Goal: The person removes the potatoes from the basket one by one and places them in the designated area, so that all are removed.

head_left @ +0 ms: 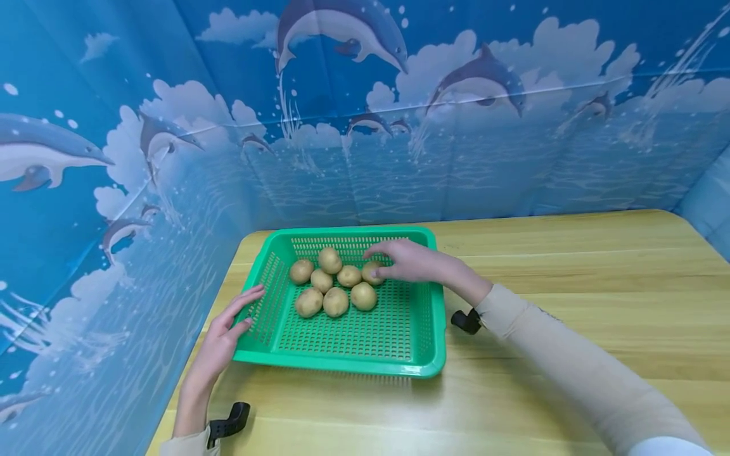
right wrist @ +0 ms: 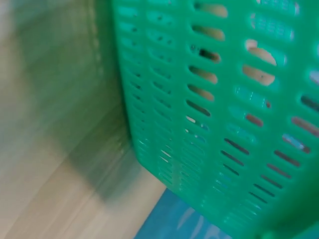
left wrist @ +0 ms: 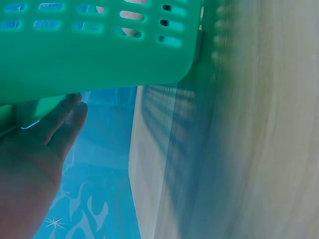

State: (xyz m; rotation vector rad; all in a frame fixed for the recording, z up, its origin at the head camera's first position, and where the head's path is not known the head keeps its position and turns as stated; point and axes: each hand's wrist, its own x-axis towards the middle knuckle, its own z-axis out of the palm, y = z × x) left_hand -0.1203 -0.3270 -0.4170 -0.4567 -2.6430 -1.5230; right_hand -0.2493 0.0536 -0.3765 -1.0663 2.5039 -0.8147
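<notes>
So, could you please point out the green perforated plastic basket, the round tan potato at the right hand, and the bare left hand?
Green perforated plastic basket (head_left: 342, 365): head view, front rim.
Round tan potato (head_left: 367, 272): head view, uncovered left side.
Bare left hand (head_left: 220, 337): head view, its back.

A rectangular green plastic basket (head_left: 342, 364), with slotted walls and a perforated floor, stands upright on the wooden table, the straight fingers of the left hand (head_left: 221, 335) against its left rim. Inside, seven round, pale-brown potatoes (head_left: 336, 302) sit close together on the left and middle of the floor. An eighth potato (head_left: 369, 277), at the right of the group, is between the right hand's (head_left: 413, 261) thumb and fingers.
</notes>
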